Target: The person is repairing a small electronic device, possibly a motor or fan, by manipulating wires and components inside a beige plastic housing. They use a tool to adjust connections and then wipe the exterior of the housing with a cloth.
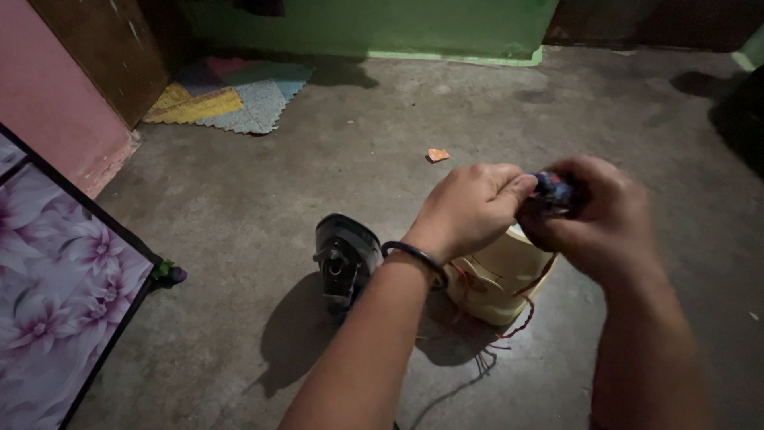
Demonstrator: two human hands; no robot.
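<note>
My left hand [471,209] and my right hand [598,216] meet in front of me, both pinching a small dark blue object [555,191] between the fingertips. What the object is cannot be told. A dark bangle [414,256] sits on my left wrist. Below the hands a cream plastic housing [497,279] with thin red wires [517,322] rests on the concrete floor [239,199]. To its left a black iron-shaped part [345,256] stands upright on the floor.
A purple floral panel with a dark frame [60,295] lies at the left edge. A colourful patchwork mat [231,91] lies by the green wall [382,24]. A small orange scrap [438,154] lies on the floor beyond my hands.
</note>
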